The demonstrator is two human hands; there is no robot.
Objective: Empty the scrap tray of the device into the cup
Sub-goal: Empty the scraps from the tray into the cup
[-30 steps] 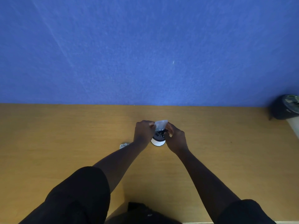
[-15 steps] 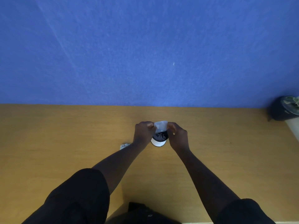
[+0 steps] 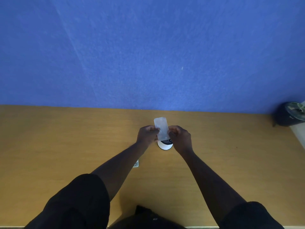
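A clear plastic scrap tray (image 3: pixel 161 128) stands almost on end over a small white cup (image 3: pixel 165 145) on the wooden table (image 3: pixel 66 138). My left hand (image 3: pixel 147 134) pinches the tray's left edge and my right hand (image 3: pixel 180 138) pinches its right edge. The tray's lower end points into the cup's dark mouth, where dark scraps show. A small grey device (image 3: pixel 136 163) lies on the table, mostly hidden behind my left forearm.
A blue wall (image 3: pixel 148 52) rises right behind the table's far edge. A dark round object (image 3: pixel 288 114) sits at the far right by the wall. The table's near edge runs along the bottom of the view.
The tray has tipped up from a low tilt to nearly upright over the cup. Both hands stayed on its edges, and the dark scraps seen in it earlier are no longer in the tray.
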